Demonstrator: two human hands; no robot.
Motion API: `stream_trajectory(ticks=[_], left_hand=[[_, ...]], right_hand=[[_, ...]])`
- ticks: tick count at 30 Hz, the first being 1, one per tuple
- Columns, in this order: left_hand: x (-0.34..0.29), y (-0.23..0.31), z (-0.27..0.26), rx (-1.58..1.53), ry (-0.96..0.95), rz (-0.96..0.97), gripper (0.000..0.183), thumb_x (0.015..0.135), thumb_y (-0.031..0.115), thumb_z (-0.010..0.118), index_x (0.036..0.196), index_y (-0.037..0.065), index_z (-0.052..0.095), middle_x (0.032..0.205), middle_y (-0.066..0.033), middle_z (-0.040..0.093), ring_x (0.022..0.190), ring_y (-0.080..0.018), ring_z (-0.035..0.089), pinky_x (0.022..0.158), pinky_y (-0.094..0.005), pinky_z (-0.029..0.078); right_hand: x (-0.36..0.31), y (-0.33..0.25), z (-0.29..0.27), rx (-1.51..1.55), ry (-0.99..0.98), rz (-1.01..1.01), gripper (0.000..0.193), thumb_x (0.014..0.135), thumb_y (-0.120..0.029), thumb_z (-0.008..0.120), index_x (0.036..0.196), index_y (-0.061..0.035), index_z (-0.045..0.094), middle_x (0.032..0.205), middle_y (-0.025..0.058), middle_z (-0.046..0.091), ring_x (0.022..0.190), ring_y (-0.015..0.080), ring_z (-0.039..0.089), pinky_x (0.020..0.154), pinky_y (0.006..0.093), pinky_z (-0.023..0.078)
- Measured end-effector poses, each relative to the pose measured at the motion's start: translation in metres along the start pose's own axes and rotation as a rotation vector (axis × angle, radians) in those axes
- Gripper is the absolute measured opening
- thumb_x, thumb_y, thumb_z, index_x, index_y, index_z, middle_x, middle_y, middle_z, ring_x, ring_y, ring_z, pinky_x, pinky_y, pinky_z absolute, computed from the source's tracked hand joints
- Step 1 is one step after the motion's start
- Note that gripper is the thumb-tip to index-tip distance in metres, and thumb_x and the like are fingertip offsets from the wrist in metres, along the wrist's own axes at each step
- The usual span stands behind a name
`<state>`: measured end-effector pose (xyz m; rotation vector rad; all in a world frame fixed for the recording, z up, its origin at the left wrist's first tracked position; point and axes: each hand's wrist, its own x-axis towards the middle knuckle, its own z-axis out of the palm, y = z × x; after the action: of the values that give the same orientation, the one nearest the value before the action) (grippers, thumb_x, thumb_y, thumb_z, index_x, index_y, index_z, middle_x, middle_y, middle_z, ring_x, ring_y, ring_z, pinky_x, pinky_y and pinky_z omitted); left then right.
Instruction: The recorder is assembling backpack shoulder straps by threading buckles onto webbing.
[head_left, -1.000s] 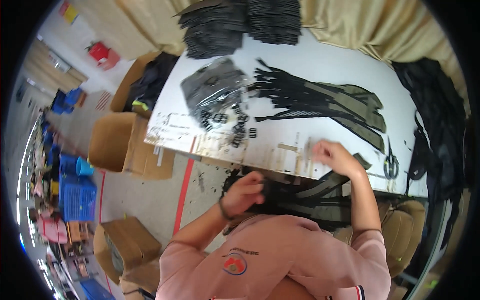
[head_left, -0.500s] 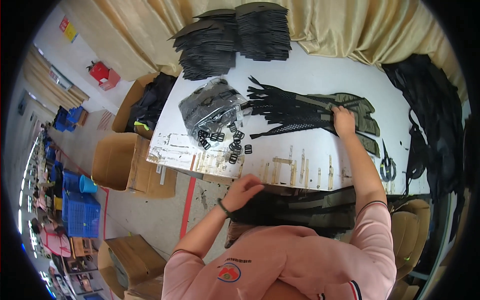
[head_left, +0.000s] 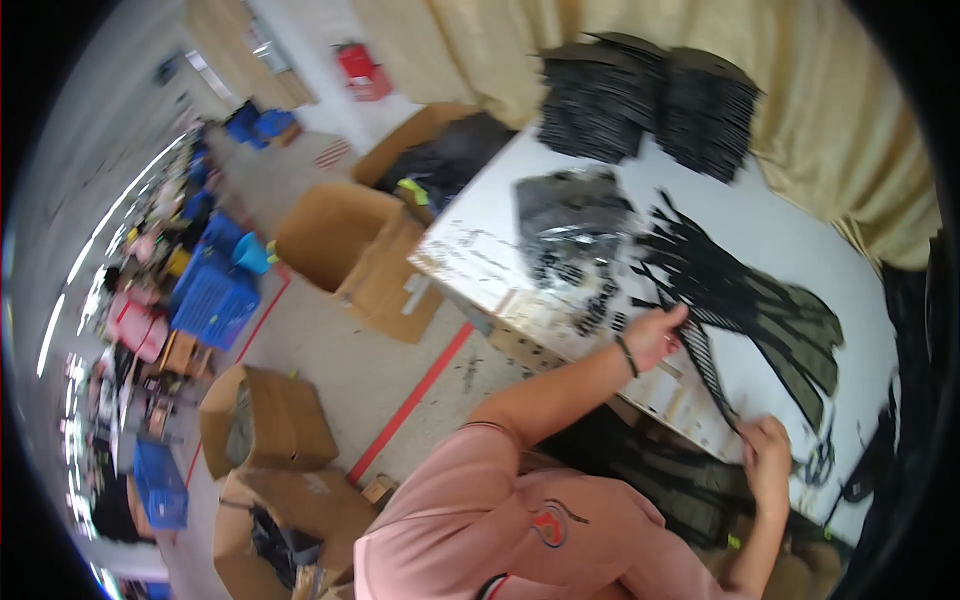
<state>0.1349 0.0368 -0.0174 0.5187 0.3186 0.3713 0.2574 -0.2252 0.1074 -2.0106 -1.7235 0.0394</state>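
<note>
A black mesh strap piece point(head_left: 708, 372) stretches between my two hands over the table's front edge. My left hand point(head_left: 656, 338) pinches its upper end, and at its lower end are the closed fingers of my right hand point(head_left: 765, 448). Just beyond lies a fanned pile of black and olive strap pieces point(head_left: 790, 315), narrow ends toward the left. Left of the pile sits a clear plastic bag point(head_left: 570, 215) of dark parts, with loose black strap buckles point(head_left: 597, 308) in front of it. Scissors point(head_left: 820, 460) lie near my right hand. The picture is somewhat blurred.
Two tall stacks of black panels point(head_left: 705, 112) stand at the back of the white table point(head_left: 470, 235). Open cardboard boxes point(head_left: 335, 245) are on the floor to the left. More dark strap pieces point(head_left: 650, 460) lie below the table edge. Black material point(head_left: 915, 370) hangs at the right.
My view has swung left, so the table appears further right. My right hand has drawn a strap piece from the pile toward me, and my left hand has come up and gripped its other end.
</note>
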Motion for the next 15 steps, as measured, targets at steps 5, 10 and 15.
stream_trajectory(ticks=[5,10,15], left_hand=[[-0.025,0.004,-0.007,0.029,0.099,0.153,0.010,0.089,0.021,0.062,0.093,0.013,0.058,0.080,0.0035,0.056,0.061,-0.0091,0.051,0.056,-0.0240,0.040],[-0.061,0.004,-0.024,0.184,0.250,0.183,0.011,0.087,0.011,0.063,0.092,0.008,0.054,0.080,-0.0018,0.057,0.065,-0.0121,0.057,0.060,-0.0264,0.049],[-0.070,-0.015,-0.004,0.276,0.193,0.155,0.013,0.087,0.008,0.062,0.090,0.003,0.050,0.080,-0.0081,0.060,0.068,-0.0147,0.062,0.063,-0.0266,0.052]], right_hand=[[-0.037,0.063,-0.005,-0.237,0.103,0.078,0.023,0.060,0.008,0.055,0.078,-0.0010,0.064,0.072,0.0110,0.050,0.075,0.0301,0.049,0.071,0.0388,0.040],[-0.040,0.117,0.028,-0.245,0.103,0.178,0.022,0.060,0.008,0.053,0.077,0.0001,0.064,0.079,0.0105,0.056,0.086,0.0280,0.053,0.087,0.0341,0.041],[0.013,0.045,0.051,0.053,0.040,0.155,0.044,0.077,0.002,0.054,0.121,-0.0013,0.054,0.119,0.0200,0.054,0.117,0.0327,0.048,0.102,0.0389,0.034]])
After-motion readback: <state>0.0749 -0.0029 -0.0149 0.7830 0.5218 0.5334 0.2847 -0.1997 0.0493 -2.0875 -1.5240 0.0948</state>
